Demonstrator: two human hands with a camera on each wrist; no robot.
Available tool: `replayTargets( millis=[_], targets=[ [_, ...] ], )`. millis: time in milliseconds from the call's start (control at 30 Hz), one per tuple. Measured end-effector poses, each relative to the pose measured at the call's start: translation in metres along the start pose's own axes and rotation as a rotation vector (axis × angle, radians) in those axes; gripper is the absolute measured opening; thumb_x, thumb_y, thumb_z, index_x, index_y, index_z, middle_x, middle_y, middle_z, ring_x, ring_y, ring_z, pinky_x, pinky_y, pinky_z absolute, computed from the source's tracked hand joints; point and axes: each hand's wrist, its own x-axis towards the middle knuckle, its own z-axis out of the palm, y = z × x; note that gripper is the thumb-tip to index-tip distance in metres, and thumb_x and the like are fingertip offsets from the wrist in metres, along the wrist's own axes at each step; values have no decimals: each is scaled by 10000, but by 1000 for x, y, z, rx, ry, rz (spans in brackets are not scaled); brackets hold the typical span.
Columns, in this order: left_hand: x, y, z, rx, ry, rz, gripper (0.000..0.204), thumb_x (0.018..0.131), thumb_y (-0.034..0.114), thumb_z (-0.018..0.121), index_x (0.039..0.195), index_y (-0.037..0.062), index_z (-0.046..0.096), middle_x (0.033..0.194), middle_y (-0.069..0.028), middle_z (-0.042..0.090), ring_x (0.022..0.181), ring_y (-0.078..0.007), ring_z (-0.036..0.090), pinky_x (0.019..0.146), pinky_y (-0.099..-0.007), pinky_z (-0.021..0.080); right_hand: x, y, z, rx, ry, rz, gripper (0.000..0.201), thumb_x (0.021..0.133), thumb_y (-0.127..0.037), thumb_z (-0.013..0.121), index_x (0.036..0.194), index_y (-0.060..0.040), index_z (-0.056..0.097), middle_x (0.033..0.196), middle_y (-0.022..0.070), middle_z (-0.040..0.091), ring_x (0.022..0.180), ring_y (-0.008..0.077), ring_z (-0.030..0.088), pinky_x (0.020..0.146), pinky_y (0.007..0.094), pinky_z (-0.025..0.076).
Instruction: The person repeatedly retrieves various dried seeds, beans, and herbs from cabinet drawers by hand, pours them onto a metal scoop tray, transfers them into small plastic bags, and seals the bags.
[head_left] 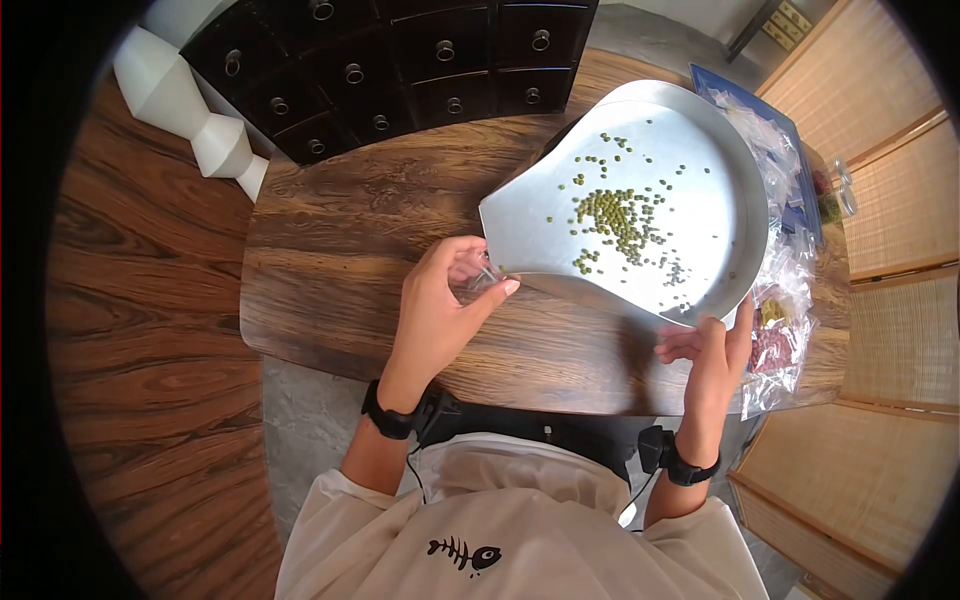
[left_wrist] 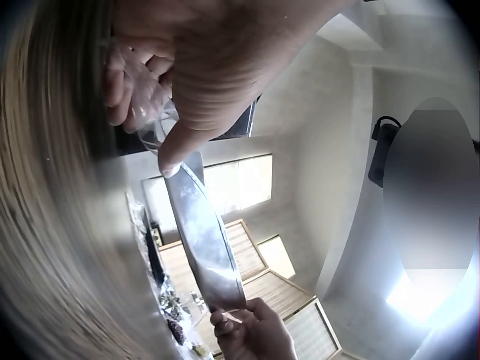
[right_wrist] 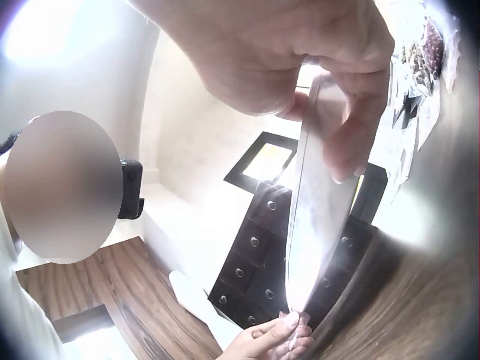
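Observation:
A silver metal scoop tray point(head_left: 720, 190) is held tilted over the round wooden table point(head_left: 340, 260). Several green beans point(head_left: 612, 218) lie scattered on it, most of them in a cluster near the middle. My left hand point(head_left: 490, 275) pinches a small clear plastic bag or cup point(head_left: 478, 284) against the tray's narrow left corner. My right hand point(head_left: 705, 335) grips the tray's near right rim, thumb on top. In the left wrist view the left hand's fingers point(left_wrist: 127, 75) curl round the clear plastic point(left_wrist: 154, 127), with the tray point(left_wrist: 206, 240) edge-on. The right wrist view shows the right hand's fingers point(right_wrist: 352, 127) clamping the tray point(right_wrist: 319, 210).
A dark cabinet of small drawers point(head_left: 400, 60) stands behind the table. A white angular stand point(head_left: 190, 110) is at the back left. Clear bags of packets point(head_left: 785, 300) and a blue tray point(head_left: 750, 100) crowd the table's right edge. Bamboo screens point(head_left: 900, 220) close the right side.

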Motion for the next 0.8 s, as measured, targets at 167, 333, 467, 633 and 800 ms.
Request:
replayTargets(
  millis=[167,333,467,633,800],
  targets=[
    [0,0,1,-8,0,22,452,795,150,878,1156,13,645,1008,-96,697,942,-185,675,868,-337,556,-5,-4,0,-11,15,-59,696,971,-47,407,1608,-39,127,743,251,688,540,251,681,472,307,544],
    [-1,1,2,-33,-9,6,461,801,145,874,1174,9,640,1034,-105,699,954,-190,676,877,-339,557,-8,-8,3,-5,59,-71,698,970,-30,407,1610,-38,128,699,209,667,553,255,691,469,307,546],
    [0,2,2,-23,-8,13,464,805,149,872,1180,7,638,1054,-110,698,962,-196,677,877,-342,558,-9,-8,3,-20,69,-92,698,972,-25,413,1610,-31,132,660,168,643,557,252,695,469,308,548],
    [2,1,2,-1,-2,33,468,810,163,869,1186,10,638,1066,-110,700,951,-206,683,867,-342,559,-10,-9,4,-23,71,-111,696,977,-31,421,1607,-16,123,648,161,643,551,247,692,482,309,553],
    [3,0,3,12,7,30,434,821,125,852,1198,27,660,1051,-71,696,969,-160,671,872,-320,535,-10,-9,5,-33,51,-138,699,982,-36,426,1607,-13,114,646,153,638,537,236,678,504,321,564]
  ],
)
